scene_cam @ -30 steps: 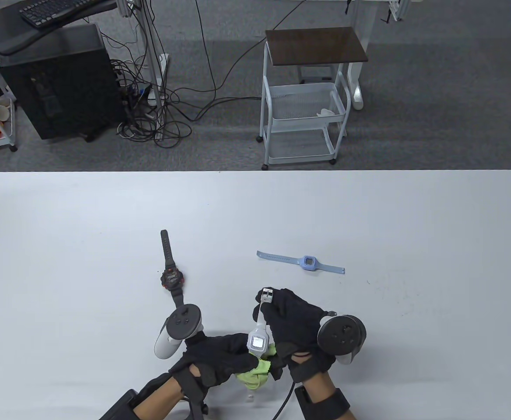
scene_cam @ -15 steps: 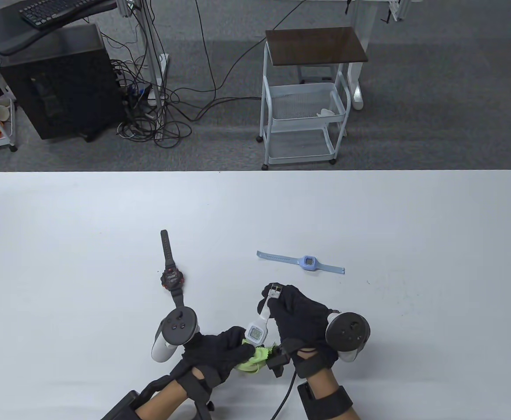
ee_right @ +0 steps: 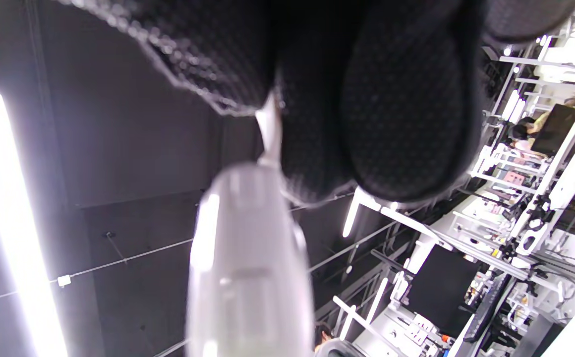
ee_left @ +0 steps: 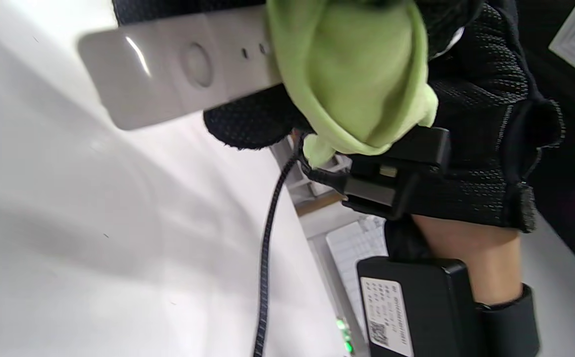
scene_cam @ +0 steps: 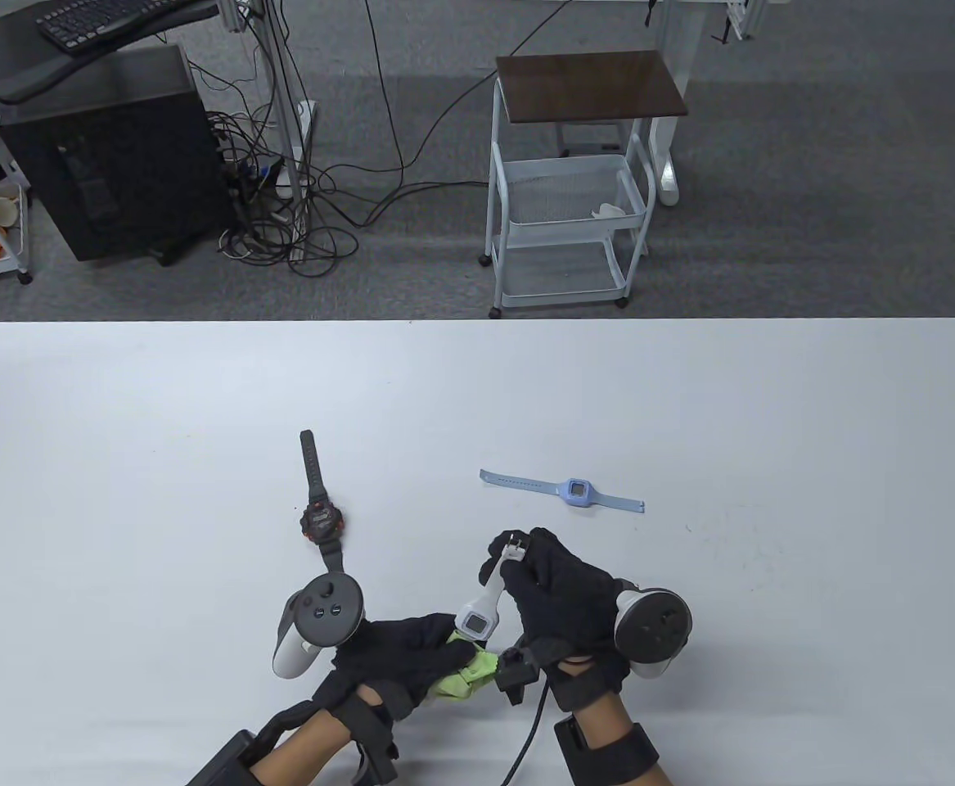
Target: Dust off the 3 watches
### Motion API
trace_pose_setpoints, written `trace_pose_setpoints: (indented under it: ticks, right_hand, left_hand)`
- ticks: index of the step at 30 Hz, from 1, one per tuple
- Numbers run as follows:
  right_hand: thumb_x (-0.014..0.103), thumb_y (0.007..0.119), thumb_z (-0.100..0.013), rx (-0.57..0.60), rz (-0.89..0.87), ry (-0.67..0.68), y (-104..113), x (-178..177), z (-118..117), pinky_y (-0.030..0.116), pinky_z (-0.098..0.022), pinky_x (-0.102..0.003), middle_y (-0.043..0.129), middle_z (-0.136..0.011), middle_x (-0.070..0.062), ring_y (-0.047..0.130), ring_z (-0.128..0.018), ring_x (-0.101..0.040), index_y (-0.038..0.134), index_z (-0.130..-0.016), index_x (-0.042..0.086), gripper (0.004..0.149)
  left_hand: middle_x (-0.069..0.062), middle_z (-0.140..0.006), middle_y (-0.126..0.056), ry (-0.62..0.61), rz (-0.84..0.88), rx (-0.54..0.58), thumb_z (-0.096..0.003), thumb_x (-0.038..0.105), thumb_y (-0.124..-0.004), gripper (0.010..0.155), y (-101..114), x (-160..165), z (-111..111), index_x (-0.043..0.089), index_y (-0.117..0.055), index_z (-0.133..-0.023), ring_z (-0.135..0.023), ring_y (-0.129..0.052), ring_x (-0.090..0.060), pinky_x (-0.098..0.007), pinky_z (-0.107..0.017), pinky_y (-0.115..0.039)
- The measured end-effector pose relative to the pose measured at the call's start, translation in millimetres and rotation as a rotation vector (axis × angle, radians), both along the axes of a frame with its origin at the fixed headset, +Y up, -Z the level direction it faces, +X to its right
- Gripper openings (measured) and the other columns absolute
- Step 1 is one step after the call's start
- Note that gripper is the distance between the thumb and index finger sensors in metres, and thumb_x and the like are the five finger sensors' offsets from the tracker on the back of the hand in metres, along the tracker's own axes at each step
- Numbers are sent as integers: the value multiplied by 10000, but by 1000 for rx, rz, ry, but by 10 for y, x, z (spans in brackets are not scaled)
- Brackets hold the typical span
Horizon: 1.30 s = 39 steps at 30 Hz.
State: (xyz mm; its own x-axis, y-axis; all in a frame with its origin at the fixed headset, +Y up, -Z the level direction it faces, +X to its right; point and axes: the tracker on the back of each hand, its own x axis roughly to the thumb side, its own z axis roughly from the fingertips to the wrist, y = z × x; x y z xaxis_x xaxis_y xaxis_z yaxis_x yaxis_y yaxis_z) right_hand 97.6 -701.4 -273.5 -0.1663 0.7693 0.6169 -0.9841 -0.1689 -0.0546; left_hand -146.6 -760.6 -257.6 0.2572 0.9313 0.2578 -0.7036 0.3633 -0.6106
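On the left of the counter (scene_cam: 117, 458) the black watch (scene_cam: 320, 517) lay flat, apart from both hands. The left hand (scene_cam: 399, 663) pinched the green cloth (scene_cam: 465, 675) against the strap of the white watch (scene_cam: 479, 616). The right hand (scene_cam: 563, 602) gripped that watch's buckle end, holding it above the counter. Farther right, the blue watch (scene_cam: 577, 491) lay stretched out, untouched. I counted 3 watches and 1 cloth. Judging by this, the white one was mid-dusting; whether the other 2 had been done, I could not tell.
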Motion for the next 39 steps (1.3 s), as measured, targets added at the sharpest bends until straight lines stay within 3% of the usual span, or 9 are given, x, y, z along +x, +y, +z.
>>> trace_pose_setpoints:
  ticks: [5,13,18,21,30,39]
  right_hand:
    - [361,835,-396,2,8,3,-4,-9,3,632,-513,-670,1086,-488,-82,1077,-335,-273,896,-735,54,461]
    - [360,837,-395,2,-16,-5,-3,9,5,628,-517,-673,1084,-494,-84,1075,-343,-278,896,-736,55,461]
    - [359,838,-397,0,-56,-13,4,38,2,624,-518,-675,1083,-493,-88,1072,-343,-282,896,-736,54,460]
    - [359,839,-396,-5,-64,-20,-3,53,-2,624,-519,-674,1084,-492,-88,1071,-343,-282,898,-735,54,459]
    - [362,837,-397,-10,-91,-28,-4,68,3,626,-516,-674,1082,-495,-85,1071,-346,-280,896,-736,58,459]
    - [361,839,-399,-24,-161,-48,-9,155,-16,617,-523,-676,1078,-496,-90,1063,-351,-286,898,-737,56,459]
  left_hand:
    - [44,-706,-971,18,-25,-13,-566,551,-705,485,-25,-42,-38,202,-809,-886,-570,-1062,-176,-471,-628,-760]
    - [43,-901,-864,21,-55,-22,-590,445,-722,474,-43,-47,-45,229,-671,-1009,-776,-978,-217,-481,-672,-715]
    - [32,-732,-944,56,-71,-65,-576,538,-722,482,-57,-87,-54,199,-763,-916,-544,-1052,-165,-432,-549,-796]
    - [37,-690,-966,52,-86,-72,-572,568,-715,486,-48,-92,-61,207,-793,-887,-495,-1072,-150,-415,-522,-818]
    - [75,-913,-825,55,-192,-44,-584,429,-745,467,-38,-78,-43,260,-630,-1004,-756,-969,-199,-450,-625,-742]
    - [25,-679,-969,26,-170,-106,-578,554,-713,476,-99,-69,-65,200,-798,-885,-473,-1067,-160,-403,-479,-825]
